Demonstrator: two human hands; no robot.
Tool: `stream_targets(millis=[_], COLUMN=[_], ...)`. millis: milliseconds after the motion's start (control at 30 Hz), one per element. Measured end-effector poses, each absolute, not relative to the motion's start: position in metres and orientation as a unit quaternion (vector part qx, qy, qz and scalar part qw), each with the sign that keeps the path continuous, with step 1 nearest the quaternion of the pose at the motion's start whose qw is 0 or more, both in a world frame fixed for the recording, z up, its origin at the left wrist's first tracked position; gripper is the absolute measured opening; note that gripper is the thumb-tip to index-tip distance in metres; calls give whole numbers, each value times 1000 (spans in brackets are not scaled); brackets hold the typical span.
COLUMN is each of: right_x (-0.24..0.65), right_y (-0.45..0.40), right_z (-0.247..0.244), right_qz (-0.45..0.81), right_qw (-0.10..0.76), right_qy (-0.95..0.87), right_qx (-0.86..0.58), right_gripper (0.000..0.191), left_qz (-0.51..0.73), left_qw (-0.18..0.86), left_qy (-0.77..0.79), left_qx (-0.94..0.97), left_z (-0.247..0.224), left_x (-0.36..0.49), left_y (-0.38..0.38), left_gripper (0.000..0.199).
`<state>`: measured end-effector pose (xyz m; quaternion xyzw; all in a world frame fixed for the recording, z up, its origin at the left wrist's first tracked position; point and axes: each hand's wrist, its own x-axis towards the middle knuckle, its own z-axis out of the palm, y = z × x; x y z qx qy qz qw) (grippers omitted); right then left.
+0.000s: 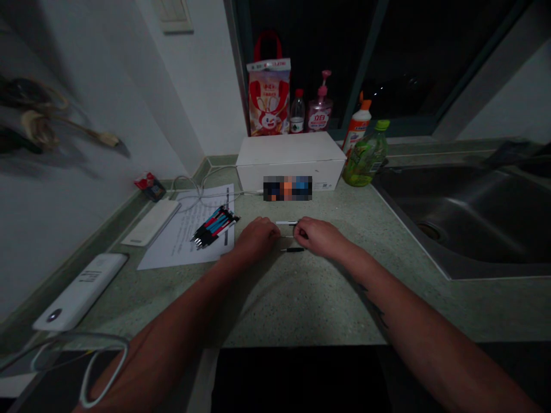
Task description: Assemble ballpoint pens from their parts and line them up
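My left hand (259, 236) is closed in a pinch at the left end of a thin, pale pen refill (286, 237), low over the counter. At the refill's other end, my right hand (319, 236) has its fingers curled closed on it; the fingertips are partly hidden. Just beyond the refill lies a white pen barrel (284, 222), its dark right end beside my right knuckles. A short black pen part (293, 250) rests on the counter on the near side. To the left, a bundle of blue, red and black pens (215, 226) lies on a printed sheet (166, 252).
A white box (290, 155) stands at the back, a pixelated device before it. Several bottles, including a green one (365, 155), and a snack bag (270, 97) stand behind. At right is a steel sink (469, 223). White power banks (84, 292) and cables lie left.
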<state>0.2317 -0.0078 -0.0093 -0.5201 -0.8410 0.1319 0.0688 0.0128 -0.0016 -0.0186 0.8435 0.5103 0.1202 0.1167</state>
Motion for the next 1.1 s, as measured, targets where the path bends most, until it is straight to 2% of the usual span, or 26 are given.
stream_targets(millis=[167, 333, 533, 867, 1100], right_x=[230, 231, 229, 229, 225], right_y=[-8, -1, 2, -2, -5], right_z=[-9, -13, -17, -15, -14], right_qz=[140, 82, 68, 90, 90], right_qw=[97, 163, 109, 109, 115], right_qy=[-837, -813, -823, -823, -837], right_qx=[-519, -553, -554, -551, -528], right_gripper=[12, 27, 25, 25, 24], left_qz=[170, 174, 150, 169, 208], left_qw=[129, 115, 100, 110, 157], left_qy=[513, 564, 572, 572, 553], left_qx=[832, 799, 800, 795, 791], left_z=[-23, -23, -26, -29, -27], left_x=[12, 7, 7, 2, 11], left_y=[0, 7, 10, 15, 10], left_gripper=[15, 10, 15, 16, 15])
